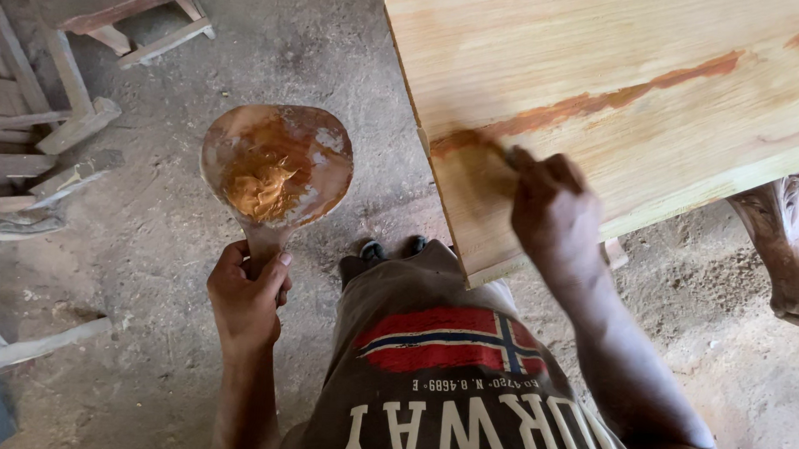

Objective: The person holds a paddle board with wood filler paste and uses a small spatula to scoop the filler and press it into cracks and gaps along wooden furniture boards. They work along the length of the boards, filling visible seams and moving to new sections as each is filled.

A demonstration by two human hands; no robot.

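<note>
My right hand [551,208] is closed around a small tool that I can hardly see. Its tip touches the pale wooden board [634,91] near the board's left edge. Orange-brown streaks of filler [590,103] run across the board, and one ends right at my fingers. My left hand [246,299] grips the handle of a round wooden paddle [276,169] and holds it out over the floor, well apart from the board. A lump of the same orange-brown paste [257,191] sits on the paddle. A dark carved leg [784,242] shows under the board on the right. Loose wooden pieces [40,132] lie on the dusty floor [151,242] to the left.
</note>
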